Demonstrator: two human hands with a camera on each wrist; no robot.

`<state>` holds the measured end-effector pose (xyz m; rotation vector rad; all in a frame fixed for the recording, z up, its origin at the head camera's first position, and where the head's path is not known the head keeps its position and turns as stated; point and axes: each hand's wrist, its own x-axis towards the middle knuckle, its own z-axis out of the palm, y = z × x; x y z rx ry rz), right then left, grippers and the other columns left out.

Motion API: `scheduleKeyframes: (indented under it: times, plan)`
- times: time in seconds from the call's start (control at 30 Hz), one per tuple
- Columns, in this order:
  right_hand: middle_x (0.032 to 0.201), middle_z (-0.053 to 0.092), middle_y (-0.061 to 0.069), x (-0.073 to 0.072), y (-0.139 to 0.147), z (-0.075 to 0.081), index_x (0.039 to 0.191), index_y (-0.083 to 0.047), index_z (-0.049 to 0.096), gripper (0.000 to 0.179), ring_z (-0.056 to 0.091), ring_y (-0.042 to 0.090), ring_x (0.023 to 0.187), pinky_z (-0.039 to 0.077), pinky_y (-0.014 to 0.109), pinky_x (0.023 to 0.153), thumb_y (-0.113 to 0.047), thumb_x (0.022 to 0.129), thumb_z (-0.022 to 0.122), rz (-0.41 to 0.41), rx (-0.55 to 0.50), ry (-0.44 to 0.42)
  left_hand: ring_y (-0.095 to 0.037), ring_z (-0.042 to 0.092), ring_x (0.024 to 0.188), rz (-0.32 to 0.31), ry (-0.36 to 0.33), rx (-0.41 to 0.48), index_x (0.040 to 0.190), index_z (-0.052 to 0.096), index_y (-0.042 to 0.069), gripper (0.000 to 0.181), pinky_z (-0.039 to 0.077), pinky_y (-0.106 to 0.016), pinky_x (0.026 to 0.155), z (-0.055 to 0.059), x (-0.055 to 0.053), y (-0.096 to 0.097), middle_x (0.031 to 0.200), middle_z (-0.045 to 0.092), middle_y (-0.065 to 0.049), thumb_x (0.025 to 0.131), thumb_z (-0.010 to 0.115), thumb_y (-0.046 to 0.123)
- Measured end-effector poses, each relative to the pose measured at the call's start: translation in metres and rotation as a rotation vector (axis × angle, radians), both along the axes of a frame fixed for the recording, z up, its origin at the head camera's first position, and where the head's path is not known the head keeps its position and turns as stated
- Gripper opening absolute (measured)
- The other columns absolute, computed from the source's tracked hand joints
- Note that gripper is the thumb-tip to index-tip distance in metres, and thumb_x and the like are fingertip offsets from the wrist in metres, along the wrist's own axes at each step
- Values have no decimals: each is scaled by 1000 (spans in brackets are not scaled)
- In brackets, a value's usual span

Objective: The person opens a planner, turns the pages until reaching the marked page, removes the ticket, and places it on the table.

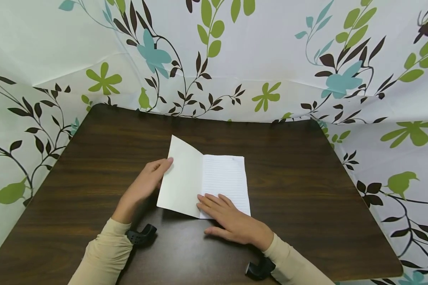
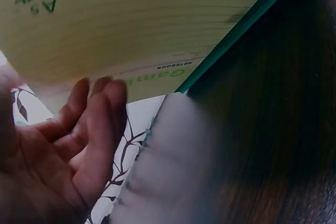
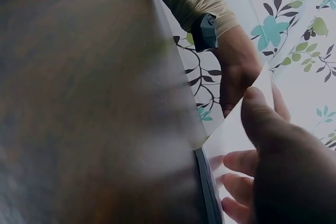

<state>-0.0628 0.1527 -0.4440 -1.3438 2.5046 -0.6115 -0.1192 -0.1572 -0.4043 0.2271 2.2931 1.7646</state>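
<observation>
A lined notebook (image 1: 225,178) lies on the table with its cover (image 1: 182,176) raised at a slant on the left. My left hand (image 1: 147,180) pinches the cover's outer edge, thumb on the inner side and fingers behind. The left wrist view shows the outside of that cover (image 2: 136,30), with ruled lines and green print, and a green spine. Across the lower part of the ruled page, my right hand (image 1: 233,222) rests with fingers extended and thumb spread towards the table edge of the notebook. Its fingers lie beside the fold.
The dark wood-grain table (image 1: 299,198) reaches well past the notebook on both sides. A white curtain with leaves, flowers and birds (image 1: 235,67) hangs behind and beside it. Black wrist straps (image 1: 141,236) sit over beige sleeves (image 1: 105,253).
</observation>
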Motion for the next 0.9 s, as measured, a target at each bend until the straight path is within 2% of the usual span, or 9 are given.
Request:
scheduleKeyframes:
  times: [0.1, 0.2, 0.33, 0.53, 0.7, 0.9]
  plan:
    - [175, 19, -2, -2, 2, 1, 166, -20, 26, 67, 19, 20, 163, 19, 55, 129, -50, 110, 45, -5, -21, 4, -9, 48, 57, 39, 51, -47, 90, 53, 3, 44, 46, -27, 56, -2, -2, -2, 69, 47, 1, 112, 46, 40]
    - [171, 32, 1, -5, 7, 2, 161, -16, 39, 59, 31, 21, 158, 30, 48, 126, -43, 110, 50, -56, -85, 9, -9, 30, 55, 77, 87, -117, 79, 40, 7, 43, 31, -27, 53, -3, -2, -6, 64, 31, 3, 111, 48, 34]
    - [160, 48, 3, -13, 16, 3, 151, -13, 54, 46, 46, 21, 148, 44, 44, 117, -31, 108, 59, -172, -169, 7, -11, 35, 53, 93, 49, -173, 80, 46, 5, 42, 35, -28, 52, -5, 0, -13, 62, 36, 2, 111, 47, 34]
    - [143, 60, 7, -31, 27, 3, 138, -11, 65, 36, 55, 26, 135, 49, 48, 110, -19, 103, 67, -331, -198, 41, -13, 41, 51, 83, -6, -253, 79, 49, 5, 46, 37, -30, 50, -10, 1, -23, 57, 40, 4, 112, 44, 36]
    - [130, 60, 8, -43, 34, 1, 132, -11, 70, 32, 51, 26, 120, 48, 46, 100, -16, 100, 71, -442, -184, 40, -16, 44, 53, 65, -48, -308, 72, 44, 10, 45, 36, -29, 51, -16, 1, -30, 55, 41, 4, 111, 49, 34]
    - [124, 57, 11, -52, 40, 1, 138, -7, 64, 39, 53, 21, 107, 50, 39, 90, -19, 102, 68, -560, -119, -1, -15, 46, 52, 49, -48, -383, 71, 49, 11, 43, 36, -28, 50, -22, 1, -31, 54, 44, 4, 110, 52, 30]
